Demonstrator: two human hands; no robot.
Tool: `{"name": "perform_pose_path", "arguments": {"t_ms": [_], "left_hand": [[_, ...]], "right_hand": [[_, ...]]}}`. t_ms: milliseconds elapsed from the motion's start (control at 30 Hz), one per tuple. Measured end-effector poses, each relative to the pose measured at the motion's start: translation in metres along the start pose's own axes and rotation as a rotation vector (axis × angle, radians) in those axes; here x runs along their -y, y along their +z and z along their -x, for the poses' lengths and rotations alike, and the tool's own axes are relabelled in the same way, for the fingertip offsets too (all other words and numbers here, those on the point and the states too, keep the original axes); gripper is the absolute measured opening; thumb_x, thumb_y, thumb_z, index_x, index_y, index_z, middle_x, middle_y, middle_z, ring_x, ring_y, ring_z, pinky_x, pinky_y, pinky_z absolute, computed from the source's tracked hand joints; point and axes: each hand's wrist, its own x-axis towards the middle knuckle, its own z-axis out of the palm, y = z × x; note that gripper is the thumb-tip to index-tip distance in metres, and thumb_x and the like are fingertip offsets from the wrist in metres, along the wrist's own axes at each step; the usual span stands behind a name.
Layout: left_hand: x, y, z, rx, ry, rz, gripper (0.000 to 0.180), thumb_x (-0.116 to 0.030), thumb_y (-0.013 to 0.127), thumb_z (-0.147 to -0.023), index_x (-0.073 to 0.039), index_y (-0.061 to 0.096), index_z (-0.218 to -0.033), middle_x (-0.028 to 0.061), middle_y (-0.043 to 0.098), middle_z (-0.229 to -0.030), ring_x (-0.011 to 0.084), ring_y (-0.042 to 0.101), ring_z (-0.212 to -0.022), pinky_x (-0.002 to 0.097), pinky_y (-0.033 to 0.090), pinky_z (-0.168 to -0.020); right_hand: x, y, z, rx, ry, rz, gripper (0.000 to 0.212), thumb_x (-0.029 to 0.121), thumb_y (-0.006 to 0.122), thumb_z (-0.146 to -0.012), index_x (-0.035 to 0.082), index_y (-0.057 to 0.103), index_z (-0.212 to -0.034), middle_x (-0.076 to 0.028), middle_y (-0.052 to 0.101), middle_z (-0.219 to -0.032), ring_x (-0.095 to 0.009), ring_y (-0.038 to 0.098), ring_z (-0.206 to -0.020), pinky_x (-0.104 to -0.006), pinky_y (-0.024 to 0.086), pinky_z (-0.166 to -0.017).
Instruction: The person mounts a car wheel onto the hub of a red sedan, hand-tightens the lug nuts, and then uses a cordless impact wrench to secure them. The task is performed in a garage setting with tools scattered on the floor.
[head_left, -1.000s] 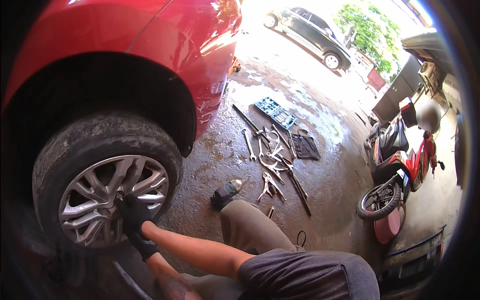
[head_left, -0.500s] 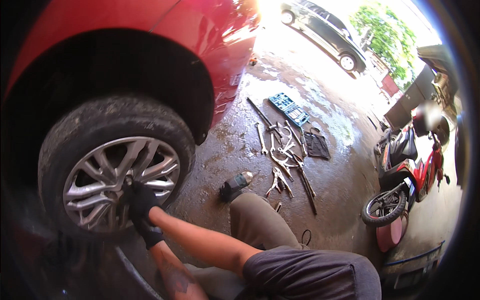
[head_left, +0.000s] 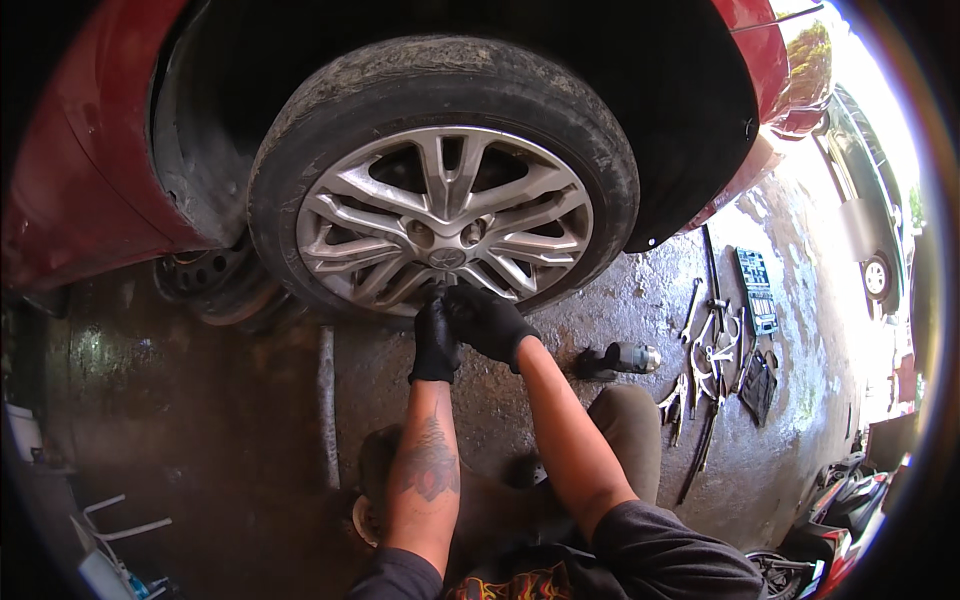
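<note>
Wheel (head_left: 448,212) sat upper middle, left hand (head_left: 434,338) and right hand (head_left: 490,322) at its lower half, couldn't tell if fingers (head_left: 462,302) gripped anything; power tool (head_left: 628,357), wrenches (head_left: 692,308), blue toolkit (head_left: 757,290) cluttered mid-right.

Black-gloved hands (head_left: 490,325), tattooed left forearm (head_left: 430,480), dark sleeves (head_left: 670,555), flame-print shirt (head_left: 525,582), brownish trousers (head_left: 627,430)

No lettering or number can be read; the wheel's centre cap (head_left: 447,257) bears an indistinct emblem.
</note>
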Motion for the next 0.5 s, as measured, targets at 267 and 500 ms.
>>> {"name": "perform_pose_path", "arguments": {"t_ms": [267,500], "left_hand": [[0.004,0.001,-0.004,-0.047,0.010,-0.039,0.024,-0.032,0.054,-0.100,-0.014,0.067,-0.108,0.0012,0.069,-0.102,0.0175,0.066,-0.095,0.0339,0.053,-0.085],[-0.015,0.027,0.021,0.054,-0.079,0.209,0.019,-0.033,0.054,-0.100,-0.018,0.066,-0.095,0.0012,0.068,-0.086,0.0193,0.067,-0.082,0.0366,0.055,-0.076]], "right_hand": [[-0.013,0.010,0.001,-0.099,0.031,0.089,0.039,0.029,0.066,-0.094,0.009,0.063,-0.127,-0.016,0.072,-0.107,-0.031,0.072,-0.095,-0.0379,0.056,-0.084],[-0.007,-0.015,0.010,0.145,0.068,0.144,0.032,0.025,0.071,-0.090,0.010,0.066,-0.117,-0.014,0.072,-0.100,-0.028,0.070,-0.098,-0.0364,0.056,-0.082]]}}
